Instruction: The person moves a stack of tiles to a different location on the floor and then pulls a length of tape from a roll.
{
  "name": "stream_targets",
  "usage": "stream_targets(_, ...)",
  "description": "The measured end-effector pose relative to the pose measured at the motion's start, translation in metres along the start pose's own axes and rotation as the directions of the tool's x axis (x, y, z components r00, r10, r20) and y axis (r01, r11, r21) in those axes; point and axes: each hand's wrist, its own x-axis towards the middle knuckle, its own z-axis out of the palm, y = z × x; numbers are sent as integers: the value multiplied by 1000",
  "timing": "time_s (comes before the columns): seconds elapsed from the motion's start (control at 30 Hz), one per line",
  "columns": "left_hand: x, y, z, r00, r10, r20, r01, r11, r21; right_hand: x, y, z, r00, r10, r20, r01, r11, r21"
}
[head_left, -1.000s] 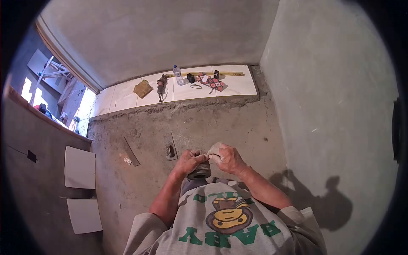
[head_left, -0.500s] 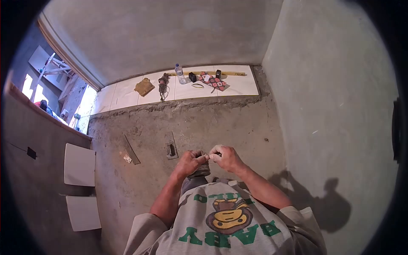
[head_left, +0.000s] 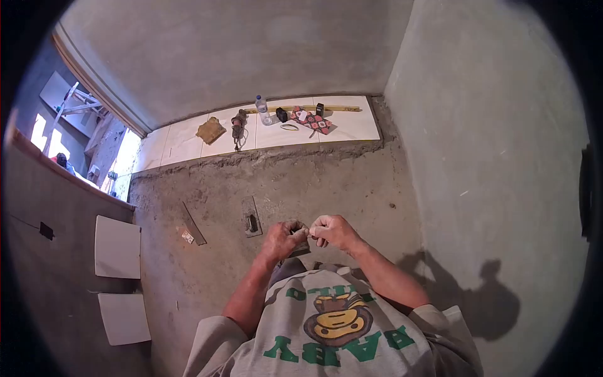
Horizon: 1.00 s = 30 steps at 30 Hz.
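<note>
My left hand (head_left: 284, 240) and my right hand (head_left: 335, 232) meet in front of my body, thumbs and fingertips pinched close together. Whatever lies between the fingertips is too small to make out. Below them, a dark shoe (head_left: 301, 249) is partly hidden by my left hand. Beyond my left hand, a trowel with a dark handle (head_left: 252, 223) lies flat on the rough floor. Further left on the floor are a thin strip (head_left: 195, 224) and a small crumpled scrap (head_left: 187, 237).
White tiles (head_left: 347, 130) line the far wall, bearing a power tool (head_left: 238, 125), a water bottle (head_left: 262, 110), a yellow level (head_left: 342, 109), a patterned pouch (head_left: 312, 120) and a brown sponge-like block (head_left: 210, 130). Two loose tiles (head_left: 117, 247) lean at left. A bare wall (head_left: 490, 144) rises at right.
Both hands stay pinched together, with the right fingers shifted slightly and curled. The view has moved a little; the things on the floor and tiles lie as before.
</note>
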Motion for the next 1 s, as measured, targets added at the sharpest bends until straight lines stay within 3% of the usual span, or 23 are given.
stream_targets(0.1,0,2,0,999,21,-25,-20,1000,24,-1,-2,1,1000,27,5,-28,997,70)
stream_targets(0.13,0,4,-1,1000,-18,-16,17,999,-50,-2,-3,1,1000,28,6,-28,997,69)
stream_targets(0.2,-1,5,-2,998,-59,-6,58,991,-122,-3,-3,3,981,-94,-172,74,990,-117)
stream_targets(0.23,0,5,-2,997,-76,-20,72,986,-153,-5,-3,4,981,-93,-171,74,990,-116)
stream_targets(0.3,2,3,0,995,-90,-34,83,979,-186,-10,-7,5,841,-487,-235,351,823,-447)
stream_targets(0.43,3,2,0,996,-84,-24,75,963,-259,-24,-25,10,752,-644,-143,445,654,-612)
stream_targets(0.7,6,3,3,997,-82,14,82,967,-241,-18,-12,8,768,-636,-79,435,608,-664)
stream_targets(0.77,3,11,1,998,-56,-6,55,990,-131,-16,-11,8,781,-621,-66,411,591,-694)
stream_targets(1.0,3,11,-2,998,-56,-4,55,996,-64,-15,-13,8,814,-579,-38,371,570,-733)
